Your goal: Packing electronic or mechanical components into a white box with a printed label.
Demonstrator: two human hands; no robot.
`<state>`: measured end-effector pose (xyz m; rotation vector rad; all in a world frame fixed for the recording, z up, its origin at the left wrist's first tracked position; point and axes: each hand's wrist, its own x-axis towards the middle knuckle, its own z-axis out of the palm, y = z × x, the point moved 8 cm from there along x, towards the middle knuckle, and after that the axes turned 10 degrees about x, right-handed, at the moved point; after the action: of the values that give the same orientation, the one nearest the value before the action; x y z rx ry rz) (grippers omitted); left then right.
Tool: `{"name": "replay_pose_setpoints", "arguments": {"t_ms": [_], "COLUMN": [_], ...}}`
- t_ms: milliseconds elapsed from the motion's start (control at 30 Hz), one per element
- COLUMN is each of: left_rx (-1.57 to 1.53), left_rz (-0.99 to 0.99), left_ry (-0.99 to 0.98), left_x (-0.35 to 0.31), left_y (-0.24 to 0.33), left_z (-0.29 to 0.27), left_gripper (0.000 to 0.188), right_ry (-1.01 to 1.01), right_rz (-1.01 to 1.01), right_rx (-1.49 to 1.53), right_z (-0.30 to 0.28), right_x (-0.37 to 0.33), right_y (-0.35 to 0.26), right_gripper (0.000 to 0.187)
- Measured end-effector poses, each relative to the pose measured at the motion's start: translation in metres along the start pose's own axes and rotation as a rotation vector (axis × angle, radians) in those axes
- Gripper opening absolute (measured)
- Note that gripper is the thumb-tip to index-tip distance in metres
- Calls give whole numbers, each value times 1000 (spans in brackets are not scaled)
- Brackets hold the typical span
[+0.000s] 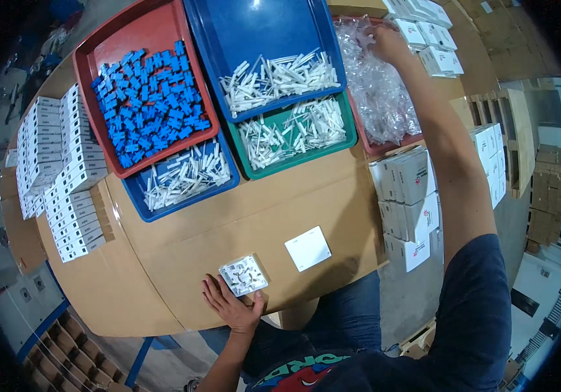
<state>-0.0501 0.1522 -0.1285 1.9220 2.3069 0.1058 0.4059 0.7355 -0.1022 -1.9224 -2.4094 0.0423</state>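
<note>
Two hands at work on a cardboard-topped counter [241,215]

Left hand [231,306], fingers spread flat, touches the white square module [243,275] at 6 o'clock; right hand [385,42] reaches into the clear plastic bags [382,98] at 1 o'clock, its fingers' state hidden from view.

Bright light from above, white glare on the blue tray [254,26], edges bent and dark, mostly sharp

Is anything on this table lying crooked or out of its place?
Little stands out. The trays overlap: the red tray of blue plastic parts lies partly on a blue tray of white parts. The small white square plate lies alone, slightly turned.
</note>
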Motion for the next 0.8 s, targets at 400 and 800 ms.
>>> {"name": "replay_pose_setpoints", "arguments": {"t_ms": [400,800], "left_rx": [-30,-305], "left_rz": [20,19], "left_ry": [120,425], "left_x": [-11,-28], "left_y": [1,-5], "left_z": [-9,-23], "left_gripper": [92,76], "right_ry": [224,287], "right_rz": [152,403], "right_rx": [486,1340], "right_z": [-97,-135], "right_x": [-50,-191], "right_y": [-2,-27], "right_gripper": [30,31]}}
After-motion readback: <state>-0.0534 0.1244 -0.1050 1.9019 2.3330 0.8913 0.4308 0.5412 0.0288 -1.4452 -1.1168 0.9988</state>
